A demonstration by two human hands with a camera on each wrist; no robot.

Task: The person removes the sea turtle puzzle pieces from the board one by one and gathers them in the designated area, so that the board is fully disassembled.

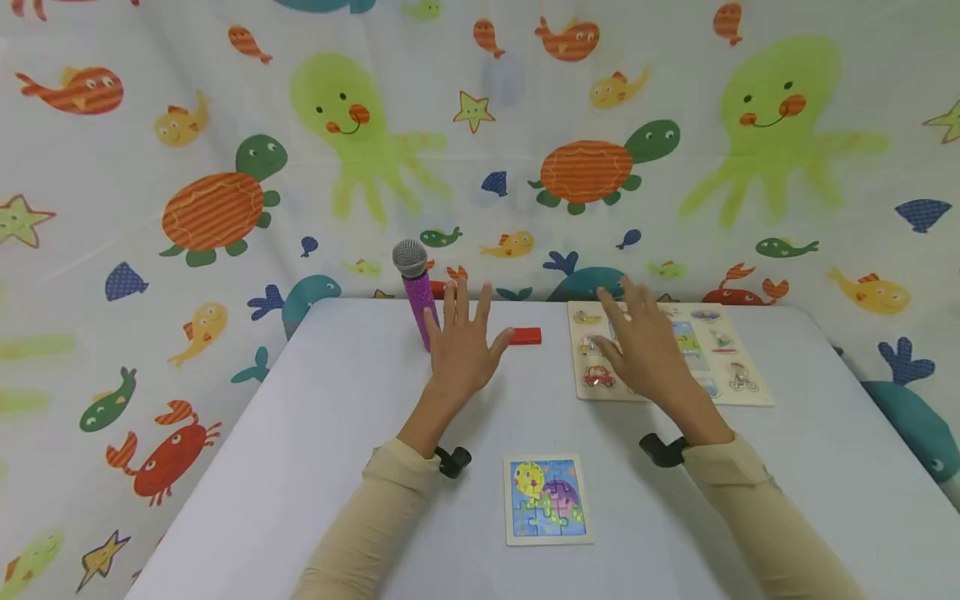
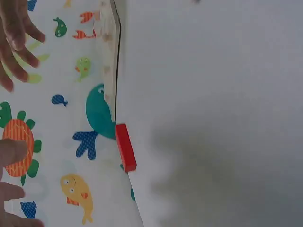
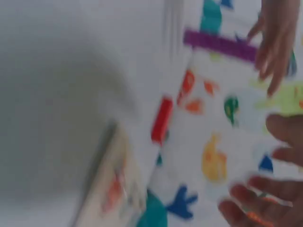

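Both hands are raised over the white table with fingers spread, holding nothing. My left hand [image 1: 461, 350] is just right of a purple microphone [image 1: 420, 304] with a silver mesh head, which stands upright near the back edge. To that hand's right lies a small red block [image 1: 527, 336], also seen in the left wrist view as a red bar [image 2: 125, 147]. My right hand [image 1: 651, 348] hovers over a wooden picture board [image 1: 597, 387] with vehicle pieces and hides part of it. In the blurred right wrist view, the right hand's fingers [image 3: 258, 201] are spread too.
A small framed jigsaw puzzle [image 1: 547, 500] with balloon-like shapes on blue lies at the front middle, between the forearms. Behind the table [image 1: 337, 400] hangs a white curtain [image 1: 450, 183] printed with sea animals. Each wrist wears a black camera band [image 1: 453, 462].
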